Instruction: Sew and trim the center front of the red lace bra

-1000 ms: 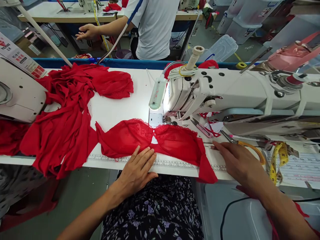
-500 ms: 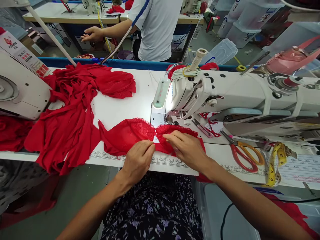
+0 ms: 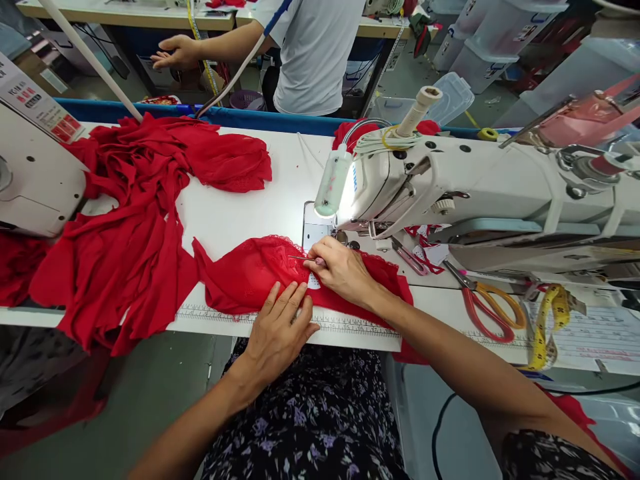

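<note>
A red lace-edged garment piece lies spread along the front of the white sewing table, below the needle area of the sewing machine. My left hand rests flat on its lower edge, fingers stretched out. Closed over the garment's middle, my right hand grips a thin pointed metal tool, whose tip points left over the lace. Its exact kind is too small to tell. A small white dotted patch shows between the hands.
Red fabric pieces are heaped on the left. Thread snips, orange-and-red-handled scissors and a yellow tape measure lie at right. A printed ruler runs along the front edge. Across the table is another person.
My left hand has gone from a closed grip to lying flat on the garment. My right hand has moved up and left, with the thin pointed tool now visible in it.
</note>
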`<move>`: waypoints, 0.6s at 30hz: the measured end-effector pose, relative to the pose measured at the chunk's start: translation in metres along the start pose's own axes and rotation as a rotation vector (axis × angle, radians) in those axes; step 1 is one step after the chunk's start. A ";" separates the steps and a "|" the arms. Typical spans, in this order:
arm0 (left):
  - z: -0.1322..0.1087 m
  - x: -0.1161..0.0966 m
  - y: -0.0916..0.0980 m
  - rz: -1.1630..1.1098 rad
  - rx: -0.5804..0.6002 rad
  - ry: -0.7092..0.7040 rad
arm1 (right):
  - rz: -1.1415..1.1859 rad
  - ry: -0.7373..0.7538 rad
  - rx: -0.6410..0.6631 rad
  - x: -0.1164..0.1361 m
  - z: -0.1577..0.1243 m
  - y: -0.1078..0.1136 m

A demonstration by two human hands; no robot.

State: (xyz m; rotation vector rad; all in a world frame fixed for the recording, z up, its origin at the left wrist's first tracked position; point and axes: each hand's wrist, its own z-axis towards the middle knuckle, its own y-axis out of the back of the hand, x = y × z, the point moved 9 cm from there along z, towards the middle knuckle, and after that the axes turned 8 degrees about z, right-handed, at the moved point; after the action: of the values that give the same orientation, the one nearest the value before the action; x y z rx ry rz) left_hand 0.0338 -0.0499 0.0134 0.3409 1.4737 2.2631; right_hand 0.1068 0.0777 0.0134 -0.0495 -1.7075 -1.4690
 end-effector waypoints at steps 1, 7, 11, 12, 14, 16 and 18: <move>-0.001 -0.001 -0.001 0.019 0.012 -0.008 | -0.016 -0.014 0.002 0.000 0.001 0.000; -0.009 -0.006 -0.004 0.072 0.064 0.008 | -0.186 -0.081 -0.041 -0.002 -0.002 -0.005; -0.009 -0.007 -0.003 0.051 0.066 0.010 | -0.159 -0.100 -0.100 -0.006 -0.004 -0.005; -0.008 -0.007 -0.003 0.043 0.072 0.009 | -0.134 -0.098 -0.107 -0.007 -0.004 -0.005; -0.004 -0.005 0.000 0.023 0.087 0.004 | -0.057 -0.071 -0.113 -0.006 -0.006 -0.002; 0.002 -0.002 0.006 -0.008 0.091 -0.004 | 0.025 -0.013 -0.145 0.000 -0.012 0.007; 0.012 0.004 0.014 -0.063 0.084 -0.014 | 0.077 0.040 -0.221 0.005 -0.023 0.022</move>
State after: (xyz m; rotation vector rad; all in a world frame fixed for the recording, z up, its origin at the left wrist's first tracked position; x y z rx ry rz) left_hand 0.0329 -0.0430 0.0308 0.3299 1.5535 2.1506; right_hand 0.1284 0.0626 0.0323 -0.2006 -1.4896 -1.5841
